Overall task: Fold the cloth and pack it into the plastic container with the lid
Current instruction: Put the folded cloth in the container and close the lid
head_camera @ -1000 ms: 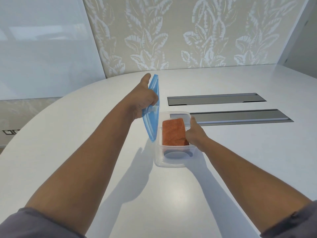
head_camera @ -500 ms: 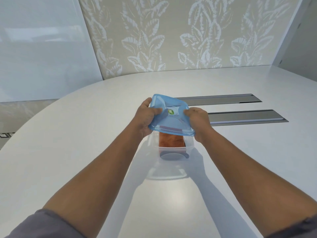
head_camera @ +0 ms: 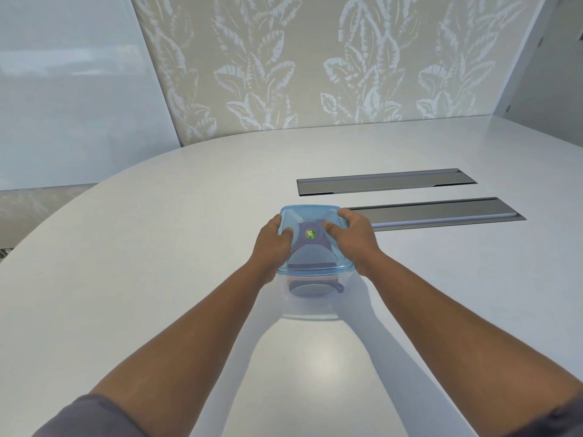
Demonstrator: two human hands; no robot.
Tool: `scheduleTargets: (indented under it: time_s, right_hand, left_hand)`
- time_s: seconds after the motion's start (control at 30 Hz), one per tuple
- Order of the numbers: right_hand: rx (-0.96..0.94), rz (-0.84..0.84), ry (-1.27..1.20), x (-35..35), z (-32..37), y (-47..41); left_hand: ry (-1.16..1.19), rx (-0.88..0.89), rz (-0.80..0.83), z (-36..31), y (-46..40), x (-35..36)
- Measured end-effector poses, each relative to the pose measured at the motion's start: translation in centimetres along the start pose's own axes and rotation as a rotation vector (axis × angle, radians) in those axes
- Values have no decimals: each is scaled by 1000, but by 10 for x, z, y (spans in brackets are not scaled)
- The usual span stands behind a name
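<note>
White table (head_camera: pixel 126 279) under leaf-patterned wall carries the clear container (head_camera: pixel 310 298), blue lid (head_camera: pixel 310 244) laid flat on top, cloth dimly visible inside. Left hand (head_camera: pixel 273 244) and right hand (head_camera: pixel 353 239) flank it, each curled over a lid edge, thumbs on top; sealing likely needs pressing straight down.

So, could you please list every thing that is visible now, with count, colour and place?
lid: one, translucent blue with a small green sticker, on top of the container
container: one, clear plastic, on the table near its middle
cloth: one, seen only dimly through the lid, colour unclear, inside the container
table: one, white, rounded edge
metal panels: two, grey, set in the table beyond the container
wallpaper: leaf pattern, beige, behind
left hand: on the lid's left side
right hand: on the lid's right side
</note>
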State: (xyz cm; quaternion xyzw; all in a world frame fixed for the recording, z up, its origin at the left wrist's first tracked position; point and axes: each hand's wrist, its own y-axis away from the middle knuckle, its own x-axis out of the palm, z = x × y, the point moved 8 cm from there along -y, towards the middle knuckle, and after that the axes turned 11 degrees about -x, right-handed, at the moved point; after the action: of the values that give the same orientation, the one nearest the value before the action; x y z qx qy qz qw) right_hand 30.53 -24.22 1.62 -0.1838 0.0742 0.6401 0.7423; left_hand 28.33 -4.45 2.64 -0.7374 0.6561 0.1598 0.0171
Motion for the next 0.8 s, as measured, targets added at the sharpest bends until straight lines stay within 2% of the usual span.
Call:
scheduleTargets:
  time_s: [0.27, 0.53, 0.67, 0.8]
  right_hand:
    - [-87, 113, 195, 9, 1, -2]
    - [-189, 300, 500, 25, 2, -6]
    - [-213, 384, 629, 30, 1, -6]
    - [-200, 441, 749, 33, -2, -5]
  left_hand:
    - [-38, 31, -50, 6, -7, 0]
    - [-279, 75, -179, 6, -8, -11]
    - [-531, 131, -193, 1, -30, -13]
    - [-876, 173, -7, -4, -45, 13]
